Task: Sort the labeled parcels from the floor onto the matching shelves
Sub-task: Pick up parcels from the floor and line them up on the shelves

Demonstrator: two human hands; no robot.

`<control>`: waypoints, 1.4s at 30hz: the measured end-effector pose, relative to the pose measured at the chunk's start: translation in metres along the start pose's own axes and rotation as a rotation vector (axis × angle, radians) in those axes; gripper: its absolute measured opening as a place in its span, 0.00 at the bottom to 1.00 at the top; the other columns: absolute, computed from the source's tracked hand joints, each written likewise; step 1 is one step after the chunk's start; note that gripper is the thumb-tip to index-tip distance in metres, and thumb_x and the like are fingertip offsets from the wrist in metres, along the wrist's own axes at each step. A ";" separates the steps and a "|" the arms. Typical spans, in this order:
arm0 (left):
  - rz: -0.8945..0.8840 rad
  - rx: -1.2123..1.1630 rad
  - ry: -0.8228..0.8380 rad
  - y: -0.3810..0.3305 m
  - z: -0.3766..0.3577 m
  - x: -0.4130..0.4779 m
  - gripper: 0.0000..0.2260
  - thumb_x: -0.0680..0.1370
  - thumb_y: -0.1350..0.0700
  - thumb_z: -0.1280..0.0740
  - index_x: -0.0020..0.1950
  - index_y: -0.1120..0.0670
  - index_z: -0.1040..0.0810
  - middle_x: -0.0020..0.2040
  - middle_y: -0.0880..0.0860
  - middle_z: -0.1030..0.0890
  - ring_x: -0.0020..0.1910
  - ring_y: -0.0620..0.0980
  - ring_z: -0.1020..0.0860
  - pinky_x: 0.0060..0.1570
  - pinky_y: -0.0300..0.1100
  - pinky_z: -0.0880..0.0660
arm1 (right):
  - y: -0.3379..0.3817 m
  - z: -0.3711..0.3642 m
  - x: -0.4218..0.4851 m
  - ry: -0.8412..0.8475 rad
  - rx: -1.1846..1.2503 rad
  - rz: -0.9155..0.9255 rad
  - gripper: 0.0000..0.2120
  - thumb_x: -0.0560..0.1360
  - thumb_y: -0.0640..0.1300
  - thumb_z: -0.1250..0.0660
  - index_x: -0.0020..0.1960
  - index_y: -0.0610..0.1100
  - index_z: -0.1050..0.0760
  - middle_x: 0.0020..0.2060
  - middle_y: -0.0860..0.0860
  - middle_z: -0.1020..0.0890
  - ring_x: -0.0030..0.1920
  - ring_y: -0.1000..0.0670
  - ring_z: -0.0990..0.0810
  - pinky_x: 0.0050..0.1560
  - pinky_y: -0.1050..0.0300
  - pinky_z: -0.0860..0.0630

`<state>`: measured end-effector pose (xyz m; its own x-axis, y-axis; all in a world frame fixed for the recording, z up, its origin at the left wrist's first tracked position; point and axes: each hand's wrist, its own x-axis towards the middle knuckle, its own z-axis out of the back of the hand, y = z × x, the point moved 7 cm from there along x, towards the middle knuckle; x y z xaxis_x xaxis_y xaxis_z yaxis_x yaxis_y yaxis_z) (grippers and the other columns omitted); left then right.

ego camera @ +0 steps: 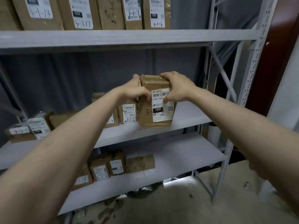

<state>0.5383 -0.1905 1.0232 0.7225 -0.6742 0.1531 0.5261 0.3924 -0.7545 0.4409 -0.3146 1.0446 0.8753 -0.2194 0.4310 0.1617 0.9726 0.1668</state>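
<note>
We've got both hands, left [135,92] and right [176,89], gripping the 3-2 parcel [156,113] at the middle shelf [186,120], plenty shelved already, rest unseen.

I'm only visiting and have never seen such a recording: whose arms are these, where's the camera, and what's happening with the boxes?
No robot here: a person wears a wide-angle camera on the head, so you see their own arms reaching forward. The left hand and right hand both grip one cardboard parcel with a white label, held at the front of the middle shelf of a grey metal rack. More labelled parcels stand beside it, on the top shelf and on the lower shelf.
</note>
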 end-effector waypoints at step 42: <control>0.336 0.257 0.389 0.351 -0.266 0.104 0.40 0.73 0.43 0.29 0.77 0.57 0.44 0.67 0.56 0.29 0.62 0.58 0.27 0.62 0.52 0.27 | -0.178 -0.410 0.008 0.622 -0.054 -0.248 0.33 0.68 0.35 0.27 0.70 0.39 0.35 0.67 0.42 0.35 0.60 0.36 0.24 0.59 0.43 0.24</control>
<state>0.6789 -0.2896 0.6043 0.6760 -0.6478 -0.3512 0.4238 0.7317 -0.5340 0.6061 -0.4585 0.6547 0.9063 -0.3676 -0.2084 0.4001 0.9051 0.1436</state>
